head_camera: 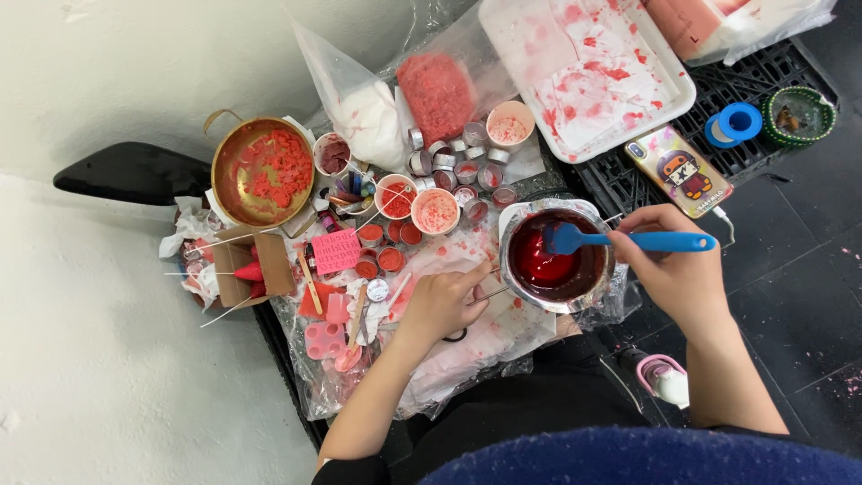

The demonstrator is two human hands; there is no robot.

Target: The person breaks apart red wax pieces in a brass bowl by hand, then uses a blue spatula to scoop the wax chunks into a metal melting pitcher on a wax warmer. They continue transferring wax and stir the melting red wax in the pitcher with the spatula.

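We take the steel pot of dark red liquid as our marker. Far to its left sits a brass bowl holding red chunks, and below that bowl an open cardboard box with thin wooden sticks across it. Nearer the pot, still on its left, lie a pink lettered mould, a few small tins of red wax and two white cups stained red. Our left hand rests just left of the pot, fingers curled around its thin wire handle, touching the pot's side. In the pot stands a blue spatula, its blade dipped in the red liquid and its handle running out to the right. Our right hand sits just right of the pot, closed around that handle. Above and right of the pot lie a phone, a white tray smeared red, and a roll of blue tape.
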